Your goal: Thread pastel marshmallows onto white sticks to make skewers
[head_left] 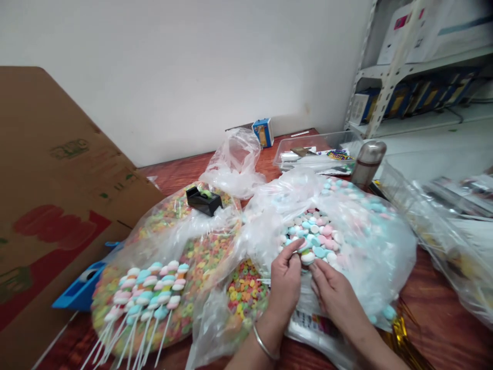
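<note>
My left hand point(285, 272) pinches a small stack of candies point(307, 254) on its left side. Close beside it, my right hand point(327, 281) has its fingertips closed at the lower right of the same stack. Behind them an open plastic bag point(370, 246) holds pink, white and blue candies point(319, 234). White sticks point(264, 281) poke out left of my left hand. Colourful ring pieces point(246, 290) show in the opening of another bag. On that bag, at the left, lie several finished candy skewers point(152, 293) with white sticks.
A black tape dispenser point(204, 200) rests on the left bag, with a blue dispenser point(82, 282) beside a cardboard box point(57, 205). Behind are a clear tray point(316, 162) and a metal flask point(368, 163). A plastic bin point(435, 241) stands right.
</note>
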A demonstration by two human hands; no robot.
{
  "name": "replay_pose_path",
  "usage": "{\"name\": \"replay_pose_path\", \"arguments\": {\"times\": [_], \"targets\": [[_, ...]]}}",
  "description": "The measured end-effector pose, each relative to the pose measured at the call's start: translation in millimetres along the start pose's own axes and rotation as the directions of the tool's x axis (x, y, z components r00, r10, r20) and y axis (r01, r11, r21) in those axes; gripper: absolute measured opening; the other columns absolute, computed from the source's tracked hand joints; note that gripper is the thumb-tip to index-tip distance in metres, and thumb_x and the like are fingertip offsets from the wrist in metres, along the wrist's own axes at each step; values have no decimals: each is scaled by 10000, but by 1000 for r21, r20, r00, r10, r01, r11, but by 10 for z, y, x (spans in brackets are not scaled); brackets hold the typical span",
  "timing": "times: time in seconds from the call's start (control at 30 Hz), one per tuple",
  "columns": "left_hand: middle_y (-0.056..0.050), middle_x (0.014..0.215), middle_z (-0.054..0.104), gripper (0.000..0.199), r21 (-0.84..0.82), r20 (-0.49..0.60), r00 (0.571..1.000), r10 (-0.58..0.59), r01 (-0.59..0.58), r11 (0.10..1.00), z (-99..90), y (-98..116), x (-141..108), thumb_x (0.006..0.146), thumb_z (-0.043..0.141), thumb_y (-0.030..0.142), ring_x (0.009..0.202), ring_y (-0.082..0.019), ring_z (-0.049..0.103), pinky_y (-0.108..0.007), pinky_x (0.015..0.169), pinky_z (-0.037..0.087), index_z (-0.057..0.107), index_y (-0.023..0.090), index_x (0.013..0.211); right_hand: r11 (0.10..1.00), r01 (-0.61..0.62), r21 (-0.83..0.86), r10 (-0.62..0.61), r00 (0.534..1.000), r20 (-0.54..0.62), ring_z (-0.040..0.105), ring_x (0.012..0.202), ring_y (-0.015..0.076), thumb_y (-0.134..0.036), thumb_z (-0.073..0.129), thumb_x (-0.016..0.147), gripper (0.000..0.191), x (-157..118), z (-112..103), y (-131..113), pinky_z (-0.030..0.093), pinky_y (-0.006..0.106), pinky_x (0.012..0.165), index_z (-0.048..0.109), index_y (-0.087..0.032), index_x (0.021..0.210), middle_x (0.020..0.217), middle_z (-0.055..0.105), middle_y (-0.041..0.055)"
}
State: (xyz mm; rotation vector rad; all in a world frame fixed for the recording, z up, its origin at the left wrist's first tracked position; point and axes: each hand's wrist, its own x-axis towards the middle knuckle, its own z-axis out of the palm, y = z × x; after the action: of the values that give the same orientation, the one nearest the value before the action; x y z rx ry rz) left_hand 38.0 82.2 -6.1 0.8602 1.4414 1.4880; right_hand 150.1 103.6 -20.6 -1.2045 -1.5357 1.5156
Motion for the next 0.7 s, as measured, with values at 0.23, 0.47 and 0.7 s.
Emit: {"name": "replay_pose_path", "arguments": {"times": [0.23,0.47,0.7], "targets": [[-71,996,725,258,718,-98,940,327,-160,677,-957,120,-317,866,506,180,953,-236,639,-361,892,469,719,225,1005,880,138,-455,-119,990,70,522,623,174,-538,404,918,373,-150,-214,88,383,252,588,562,-254,734,652,584,-14],[-80,920,700,248,868,204,979,12,-186,460,-1224,20,-422,821,507,85,919,-235,599,-357,837,454,718,201,881,832,166,-529,-26,965,262,560,660,199,-537,328,947,388,-382,-26,143,359,295,629,528,-275,742,696,617,-7],[-66,867,690,188,829,66,997,34,-74,554,-1159,-35,-480,786,537,89,880,-235,601,-354,821,440,692,194,814,799,179,-574,27,943,331,606,743,237,-493,321,950,368,-490,74,150,387,320,685,572,-280,785,797,677,29]]}}
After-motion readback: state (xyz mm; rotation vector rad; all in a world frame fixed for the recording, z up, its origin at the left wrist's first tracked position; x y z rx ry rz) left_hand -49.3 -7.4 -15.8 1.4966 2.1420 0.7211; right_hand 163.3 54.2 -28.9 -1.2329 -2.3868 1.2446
